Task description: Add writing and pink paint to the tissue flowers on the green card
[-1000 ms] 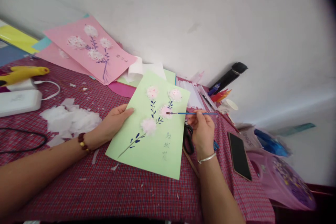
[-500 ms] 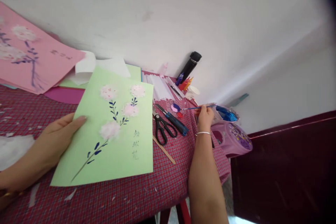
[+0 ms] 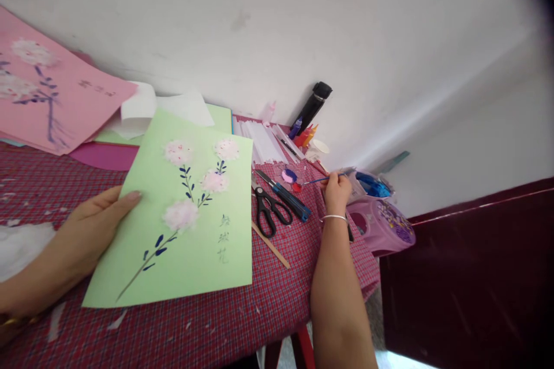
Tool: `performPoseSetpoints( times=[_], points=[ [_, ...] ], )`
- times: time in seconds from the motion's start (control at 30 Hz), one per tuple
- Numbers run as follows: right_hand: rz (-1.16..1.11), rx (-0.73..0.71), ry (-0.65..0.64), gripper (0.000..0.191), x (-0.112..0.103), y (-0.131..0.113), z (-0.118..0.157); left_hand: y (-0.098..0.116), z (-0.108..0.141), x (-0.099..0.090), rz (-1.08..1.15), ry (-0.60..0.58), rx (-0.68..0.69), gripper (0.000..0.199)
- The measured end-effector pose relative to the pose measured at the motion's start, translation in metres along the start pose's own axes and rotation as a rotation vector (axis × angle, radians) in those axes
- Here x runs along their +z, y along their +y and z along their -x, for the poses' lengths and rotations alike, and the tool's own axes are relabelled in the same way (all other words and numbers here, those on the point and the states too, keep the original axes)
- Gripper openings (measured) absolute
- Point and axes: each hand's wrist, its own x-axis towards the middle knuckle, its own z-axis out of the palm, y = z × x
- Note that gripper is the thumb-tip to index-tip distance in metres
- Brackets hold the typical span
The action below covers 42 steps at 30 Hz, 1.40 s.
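Between the thumb and fingers of my left hand is the left edge of a light green paper. It bears fluffy pale pink flowers, dark blue leaves, grey stems and a column of written characters. Over at the table's right end, my right hand pinches a thin blue paintbrush. The brush tip points left, close to a red dab of paint. Purple and pink paint lie just beyond that dab.
Black scissors and a utility knife lie right of the paper. Paint bottles and a black cylinder stand by the wall. A pink stool is beyond the table's right side. Pink flower paper rests at left.
The brush tip has shifted slightly down and right, from beside the purple paint to the red dab. The left hand and green paper stay nearly still.
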Motion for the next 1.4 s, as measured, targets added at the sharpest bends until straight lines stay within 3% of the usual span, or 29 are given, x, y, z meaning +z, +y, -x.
performPoseSetpoints(
  times=[0.13,0.23,0.43,0.6,0.93,1.4],
  points=[
    [-0.167,0.099,0.046,0.017,0.003,-0.017,0.005,-0.006,-0.005,-0.003,0.028,-0.051,0.038,0.034],
    [-0.304,0.166,-0.010,0.016,0.014,-0.035,0.017,-0.014,-0.010,-0.007,0.053,-0.099,0.094,0.035],
    [-0.669,0.325,-0.370,0.023,0.053,-0.064,0.072,-0.022,-0.013,-0.008,0.069,-0.161,0.277,0.030],
    [-0.669,0.314,-0.521,0.027,0.076,-0.071,0.110,-0.022,-0.010,-0.007,0.043,-0.145,0.295,0.028],
    [-0.687,0.393,-0.557,0.031,0.083,-0.079,0.124,-0.025,-0.013,-0.009,0.050,-0.190,0.308,0.031],
    [-0.581,0.225,-0.528,0.031,0.088,-0.083,0.132,-0.023,-0.010,-0.007,0.007,-0.153,0.320,0.034]
  ],
)
